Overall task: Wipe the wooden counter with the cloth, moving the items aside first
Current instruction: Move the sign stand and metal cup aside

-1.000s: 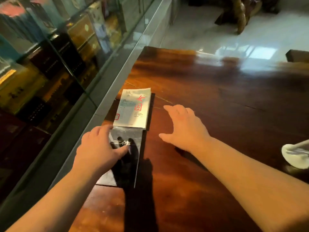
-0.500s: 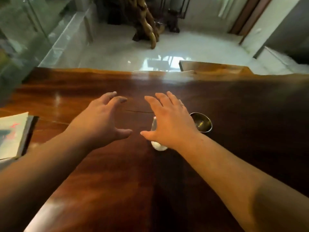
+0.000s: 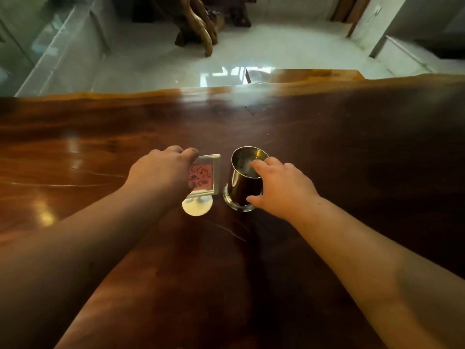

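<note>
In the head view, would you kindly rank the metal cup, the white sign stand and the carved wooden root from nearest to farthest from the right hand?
1. Metal cup: touching the right hand, fingers at its rim.
2. White sign stand: just left of the cup, under the left hand.
3. Carved wooden root: on the floor beyond the counter.

hands (image 3: 161, 172) on sign (image 3: 202, 183), cup (image 3: 242, 183)

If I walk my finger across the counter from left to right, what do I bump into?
left hand → little white sign stand → shiny metal cup → right hand, all on the wooden counter.
</note>
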